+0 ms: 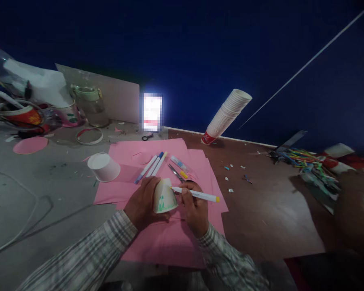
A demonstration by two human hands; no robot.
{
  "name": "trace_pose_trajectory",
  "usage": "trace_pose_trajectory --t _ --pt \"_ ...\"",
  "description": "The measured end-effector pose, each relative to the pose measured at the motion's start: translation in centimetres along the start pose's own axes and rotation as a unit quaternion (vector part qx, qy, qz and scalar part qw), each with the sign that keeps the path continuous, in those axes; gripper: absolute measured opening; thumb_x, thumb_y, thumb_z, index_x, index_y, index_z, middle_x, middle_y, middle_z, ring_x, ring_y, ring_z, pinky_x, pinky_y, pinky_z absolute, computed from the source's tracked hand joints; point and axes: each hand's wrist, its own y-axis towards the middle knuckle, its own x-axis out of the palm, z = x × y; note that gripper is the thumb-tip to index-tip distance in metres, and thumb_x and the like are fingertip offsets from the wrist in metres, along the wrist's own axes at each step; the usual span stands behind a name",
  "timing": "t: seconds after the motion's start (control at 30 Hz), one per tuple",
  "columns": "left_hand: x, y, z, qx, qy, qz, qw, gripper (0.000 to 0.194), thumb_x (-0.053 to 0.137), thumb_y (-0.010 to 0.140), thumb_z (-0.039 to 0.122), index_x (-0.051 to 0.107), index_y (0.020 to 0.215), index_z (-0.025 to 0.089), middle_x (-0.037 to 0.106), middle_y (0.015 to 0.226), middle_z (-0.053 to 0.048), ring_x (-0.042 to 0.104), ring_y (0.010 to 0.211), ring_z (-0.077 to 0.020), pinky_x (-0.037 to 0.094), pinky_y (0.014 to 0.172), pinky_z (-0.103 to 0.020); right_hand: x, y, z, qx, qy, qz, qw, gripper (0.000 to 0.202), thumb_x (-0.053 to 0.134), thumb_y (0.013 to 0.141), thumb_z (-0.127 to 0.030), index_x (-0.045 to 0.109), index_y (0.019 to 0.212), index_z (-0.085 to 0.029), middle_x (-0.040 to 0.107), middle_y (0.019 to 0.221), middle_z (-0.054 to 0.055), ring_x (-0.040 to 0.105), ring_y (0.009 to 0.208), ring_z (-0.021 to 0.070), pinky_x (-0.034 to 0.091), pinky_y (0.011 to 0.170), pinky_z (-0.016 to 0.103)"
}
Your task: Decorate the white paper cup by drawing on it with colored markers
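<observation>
My left hand (144, 200) is wrapped round a white paper cup (164, 198) that has green grass-like marks near its rim. The cup is tilted, mouth toward me. My right hand (194, 206) pinches a white felt-tip marker (202, 195) with a yellow end, its tip at the upper side of the cup. Whether the tip touches the cup is hard to tell. Under both hands lie pink paper sheets (157, 250). Just beyond them are scissors (176, 173), a yellow cap (183, 174), a clear-and-blue small item (179, 163) and several markers (153, 165).
Another white paper cup (104, 167) lies at the left edge of the pink sheets. A leaning stack of paper cups (226, 117) stands at the back. Jars (92, 107) and containers crowd the left; coloured wires (303, 157) and another person's arm (354, 206) are at right.
</observation>
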Motion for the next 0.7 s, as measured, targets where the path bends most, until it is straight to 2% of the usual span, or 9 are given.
trace_pose_trajectory --t 0.13,0.3,0.5,0.7 --pt "0.08 0.02 0.02 -0.001 -0.001 0.002 1.0 0.117 0.083 0.068 0.079 0.041 0.153 0.01 0.067 0.125 -0.022 0.067 0.118 -0.0419 0.059 0.104 -0.062 -0.04 -0.01 0.04 -0.003 0.001 0.004 1.0 0.036 0.061 0.098 -0.056 0.066 0.088 -0.021 0.054 0.059 -0.004 0.051 0.05 0.0143 0.045 0.046 0.025" --pt "0.31 -0.06 -0.15 -0.001 -0.015 0.013 1.0 0.12 0.077 0.067 0.087 0.043 0.152 0.01 0.067 0.124 -0.022 0.068 0.116 -0.0415 0.059 0.105 -0.062 -0.18 -0.28 0.42 -0.013 -0.006 0.0 1.0 0.035 0.061 0.098 -0.053 0.068 0.088 -0.021 0.052 0.06 -0.004 0.049 0.052 0.0143 0.045 0.049 0.026" --pt "-0.15 0.11 -0.13 -0.005 -0.008 -0.013 1.0 0.119 0.077 0.069 0.086 0.041 0.153 0.011 0.066 0.126 -0.023 0.068 0.118 -0.0423 0.059 0.105 -0.063 -0.26 -0.29 0.47 -0.014 -0.002 0.002 1.0 0.034 0.062 0.098 -0.052 0.068 0.087 -0.02 0.05 0.059 -0.005 0.047 0.051 0.0132 0.043 0.049 0.025" --pt "-0.47 0.57 0.02 0.004 -0.017 -0.008 1.0 0.116 0.076 0.07 0.086 0.041 0.152 0.011 0.067 0.123 -0.021 0.069 0.114 -0.0407 0.059 0.104 -0.062 -0.34 -0.26 0.28 -0.013 -0.004 -0.005 1.0 0.031 0.061 0.098 -0.049 0.067 0.087 -0.021 0.05 0.059 -0.005 0.044 0.049 0.0124 0.038 0.046 0.024"
